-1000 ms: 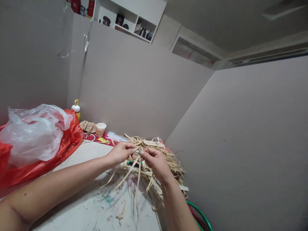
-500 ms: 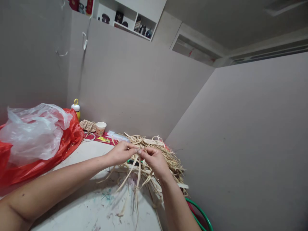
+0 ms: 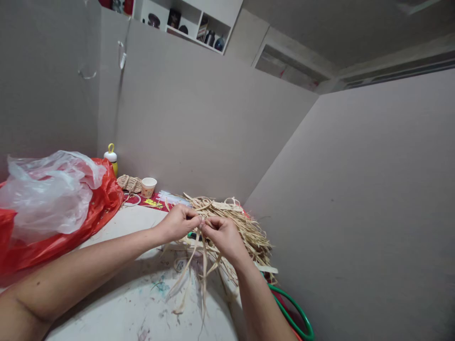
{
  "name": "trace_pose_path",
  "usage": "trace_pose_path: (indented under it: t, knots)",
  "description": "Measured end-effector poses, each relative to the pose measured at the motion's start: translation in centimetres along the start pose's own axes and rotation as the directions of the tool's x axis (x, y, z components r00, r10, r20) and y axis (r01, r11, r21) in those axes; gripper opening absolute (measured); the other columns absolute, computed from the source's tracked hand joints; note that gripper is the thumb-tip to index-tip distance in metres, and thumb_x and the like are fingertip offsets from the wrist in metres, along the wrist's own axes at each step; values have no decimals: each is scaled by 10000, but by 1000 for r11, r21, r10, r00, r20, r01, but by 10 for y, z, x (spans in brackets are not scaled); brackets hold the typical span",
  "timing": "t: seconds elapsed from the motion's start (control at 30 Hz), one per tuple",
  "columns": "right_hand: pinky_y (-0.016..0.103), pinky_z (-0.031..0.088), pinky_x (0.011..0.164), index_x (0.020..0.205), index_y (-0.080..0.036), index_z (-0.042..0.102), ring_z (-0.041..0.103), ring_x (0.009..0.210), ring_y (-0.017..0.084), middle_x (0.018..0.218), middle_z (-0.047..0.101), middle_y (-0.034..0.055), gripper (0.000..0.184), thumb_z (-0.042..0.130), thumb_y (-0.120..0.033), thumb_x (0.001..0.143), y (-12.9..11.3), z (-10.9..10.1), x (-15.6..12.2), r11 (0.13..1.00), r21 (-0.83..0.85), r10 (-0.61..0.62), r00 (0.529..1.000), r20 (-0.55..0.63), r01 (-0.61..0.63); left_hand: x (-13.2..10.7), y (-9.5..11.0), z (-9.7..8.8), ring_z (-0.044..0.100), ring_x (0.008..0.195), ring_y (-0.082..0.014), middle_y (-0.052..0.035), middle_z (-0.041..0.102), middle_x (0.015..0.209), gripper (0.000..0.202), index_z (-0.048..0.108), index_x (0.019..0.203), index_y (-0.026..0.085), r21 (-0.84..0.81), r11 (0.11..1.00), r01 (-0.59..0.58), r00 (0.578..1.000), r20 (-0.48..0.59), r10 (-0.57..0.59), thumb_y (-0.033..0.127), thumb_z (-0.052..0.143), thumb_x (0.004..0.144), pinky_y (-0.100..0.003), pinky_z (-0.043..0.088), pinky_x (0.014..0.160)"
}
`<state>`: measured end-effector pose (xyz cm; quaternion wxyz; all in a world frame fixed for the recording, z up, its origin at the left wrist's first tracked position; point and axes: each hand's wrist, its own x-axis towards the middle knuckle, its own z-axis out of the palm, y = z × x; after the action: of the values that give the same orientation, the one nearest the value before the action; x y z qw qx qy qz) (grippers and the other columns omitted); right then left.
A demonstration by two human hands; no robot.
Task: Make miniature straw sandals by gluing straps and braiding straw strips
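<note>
My left hand [image 3: 179, 222] and my right hand [image 3: 222, 235] meet over the table, their fingertips nearly touching. Both pinch pale straw strips [image 3: 204, 265], whose loose ends dangle below the fingers toward the tabletop. How the strips cross between the fingertips is too small to make out. Just behind the hands lies a large heap of dry straw [image 3: 254, 237]. A green and black tool [image 3: 193, 235] shows partly beneath the strips; its kind is hidden.
On the stained white table [image 3: 117, 308], a red plastic bag [image 3: 110, 199] with a clear bag [image 3: 53, 199] lies left. Along the back stand a yellow bottle [image 3: 111, 158], a woven straw sole [image 3: 130, 183] and a paper cup [image 3: 148, 188]. A green hoop [image 3: 296, 310] is at lower right.
Both hands have shifted slightly left and stay pinched on the strips, the left fingers now more curled. A small round item has come into view beside the hanging strips.
</note>
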<state>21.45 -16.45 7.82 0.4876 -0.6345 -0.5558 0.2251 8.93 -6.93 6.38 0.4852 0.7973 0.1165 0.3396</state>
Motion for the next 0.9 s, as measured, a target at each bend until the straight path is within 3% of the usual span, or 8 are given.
trace_pose_path:
  t: [0.13,0.4,0.67,0.9]
  knots:
    - [227,217,472,530,-147,580,293,480,77,484,410,-43,332,672,-440,657,-8,-3,-3,997,66,48,999,-6,-47,-1,1,3,273,507,-79,48,287,495,301,390,459,166,-69,997,-18,995,-94,12,233,463,743,-223,236,498]
    - [228,241,493,592,-147,636,319,493,82,508,467,-39,293,693,-424,669,-7,-7,-3,988,142,57,998,-25,-53,-1,6,4,328,500,-82,45,369,466,326,467,457,152,-165,986,14,987,-155,-40,302,527,740,-215,270,497]
    - [226,219,491,584,-135,618,293,506,79,504,390,-51,299,656,-393,730,-5,-8,-3,995,96,-8,1000,4,8,-1,5,2,484,576,-114,-24,599,584,325,665,609,112,-231,973,31,999,-26,-38,396,597,752,-227,377,562]
    - [226,260,499,616,-135,656,327,517,91,523,430,-37,291,641,-404,725,-8,-4,-4,998,46,-50,998,-36,52,0,3,3,427,519,-85,19,516,501,354,600,523,128,-235,972,19,996,-77,-38,392,597,758,-209,332,525]
